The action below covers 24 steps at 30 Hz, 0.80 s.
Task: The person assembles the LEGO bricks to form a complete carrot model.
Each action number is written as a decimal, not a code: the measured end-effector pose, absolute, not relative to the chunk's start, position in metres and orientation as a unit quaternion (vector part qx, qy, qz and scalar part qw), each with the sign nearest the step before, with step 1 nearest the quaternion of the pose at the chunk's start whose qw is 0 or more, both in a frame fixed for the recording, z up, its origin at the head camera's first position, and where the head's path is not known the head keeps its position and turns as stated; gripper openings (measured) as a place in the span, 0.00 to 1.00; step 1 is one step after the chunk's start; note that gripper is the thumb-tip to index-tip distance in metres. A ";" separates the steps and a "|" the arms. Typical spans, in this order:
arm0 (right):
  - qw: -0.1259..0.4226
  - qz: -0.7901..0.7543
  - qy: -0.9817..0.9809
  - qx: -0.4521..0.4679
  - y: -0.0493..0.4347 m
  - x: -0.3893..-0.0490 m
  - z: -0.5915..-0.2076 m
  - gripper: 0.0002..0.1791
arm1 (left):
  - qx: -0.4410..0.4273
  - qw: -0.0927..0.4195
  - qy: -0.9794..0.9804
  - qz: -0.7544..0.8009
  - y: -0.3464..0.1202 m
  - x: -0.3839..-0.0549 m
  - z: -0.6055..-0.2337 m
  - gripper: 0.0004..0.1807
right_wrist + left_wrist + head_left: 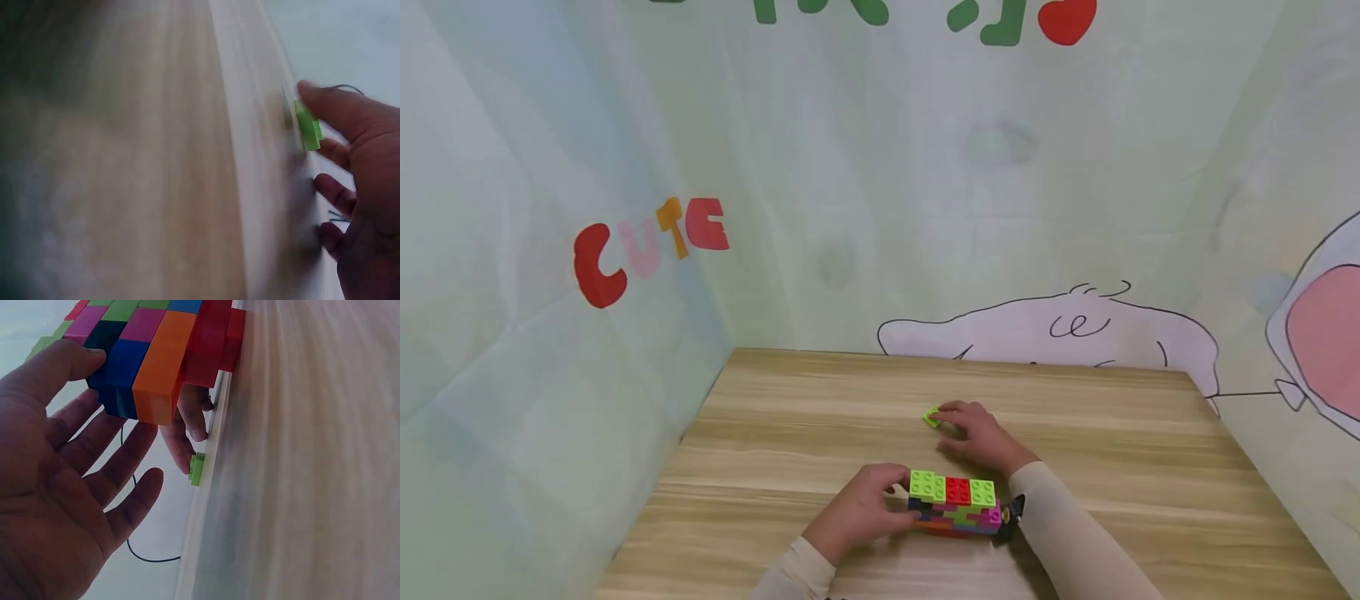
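A block built of colourful toy bricks (955,504) sits on the table, lime and red studded bricks on top. My left hand (868,508) holds its left end, thumb on the near side and fingers on the far side. In the left wrist view, the thumb lies against a blue brick (119,372) beside an orange brick (164,369). Farther back, my right hand (981,433) reaches a small lime brick (932,417) on the table. Its fingertips are at the brick, with the thumb apart from it in the head view.
The wood-grain table (775,467) ends at a printed cloth backdrop (850,208) behind and at the left. A dark strapped device (1009,518) on the right wrist is close to the block's right end.
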State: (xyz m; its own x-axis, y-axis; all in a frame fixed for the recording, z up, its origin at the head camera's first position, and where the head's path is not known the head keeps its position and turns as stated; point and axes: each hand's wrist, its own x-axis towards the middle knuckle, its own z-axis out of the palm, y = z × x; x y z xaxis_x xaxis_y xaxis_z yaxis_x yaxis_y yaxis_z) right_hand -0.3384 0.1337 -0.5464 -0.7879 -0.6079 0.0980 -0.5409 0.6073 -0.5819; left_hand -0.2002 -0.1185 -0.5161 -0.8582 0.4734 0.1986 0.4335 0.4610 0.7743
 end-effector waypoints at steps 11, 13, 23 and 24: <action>0.034 -0.302 0.913 -0.272 0.135 -0.328 -0.542 0.09 | 0.262 0.020 0.854 0.449 -0.116 -0.197 -0.517 0.13; 0.038 -0.309 0.915 -0.256 0.141 -0.324 -0.543 0.09 | 0.259 0.019 0.855 0.449 -0.115 -0.197 -0.517 0.13; -0.033 -0.513 0.852 -0.100 0.191 -0.265 -0.537 0.13 | 0.257 0.007 0.859 0.443 -0.116 -0.197 -0.518 0.13; -0.050 -0.535 0.837 -0.104 0.194 -0.256 -0.534 0.14 | 0.258 0.006 0.858 0.444 -0.116 -0.198 -0.518 0.13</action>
State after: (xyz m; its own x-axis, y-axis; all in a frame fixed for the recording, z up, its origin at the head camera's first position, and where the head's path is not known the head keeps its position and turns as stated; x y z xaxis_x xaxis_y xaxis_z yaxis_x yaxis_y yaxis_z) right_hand -0.2563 0.1944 -0.5339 -0.9732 -0.1216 0.1951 -0.2281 0.4057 -0.8851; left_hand -0.1975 -0.1162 -0.5180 -0.8673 0.4471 0.2189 0.4372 0.4737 0.7645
